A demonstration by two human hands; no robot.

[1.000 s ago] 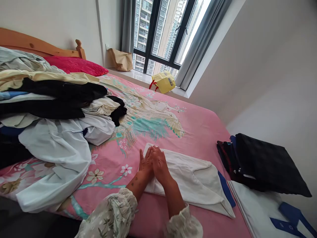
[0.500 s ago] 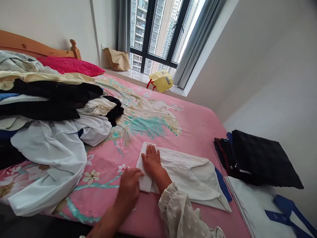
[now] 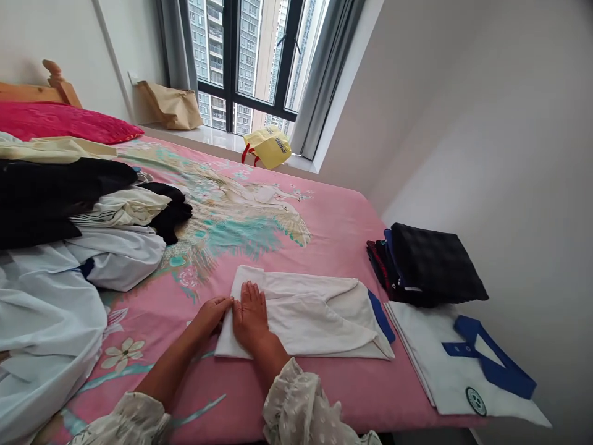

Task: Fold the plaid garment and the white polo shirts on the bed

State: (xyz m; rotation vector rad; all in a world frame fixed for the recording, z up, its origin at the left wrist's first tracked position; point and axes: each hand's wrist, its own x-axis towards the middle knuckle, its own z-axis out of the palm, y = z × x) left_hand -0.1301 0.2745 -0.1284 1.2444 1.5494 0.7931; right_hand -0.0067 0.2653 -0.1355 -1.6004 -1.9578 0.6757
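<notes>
Garment (image 3: 319,321), white cloth with blue trim (image 3: 382,316), folded flat; on the pink bedspread (image 3: 333,213), near its front edge. Left hand (image 3: 210,315): half a second earlier raised and blurred in front of the left end, now down at the left edge, fingertips close by the other thumb; whether it pinches the cloth cannot be told. Right hand (image 3: 250,315): laid open, palm down, fingers together, on the left end, as half a second earlier; a full second earlier the two hands overlapped there. View since turned: the round badge (image 3: 475,401) on the neighbouring shirt now shows.

Orientation: long axis runs left to right across the bedspread, dipping slightly rightward; squared, folded end at left, blue trim at right, facing the folded piles.

Materials and shapes: soft, matt white fabric, lightly creased, a diagonal fold narrowing toward the right. Bedspread printed with a pale bird, turquoise plumage and blossoms. At right, a folded white shirt (image 3: 430,364) with blue collar and placket; behind it, a squared stack of dark clothes (image 3: 433,266), black checked piece uppermost. At left, a loose heap of clothes (image 3: 46,309), smooth white and black cloth in rumpled folds.
</notes>
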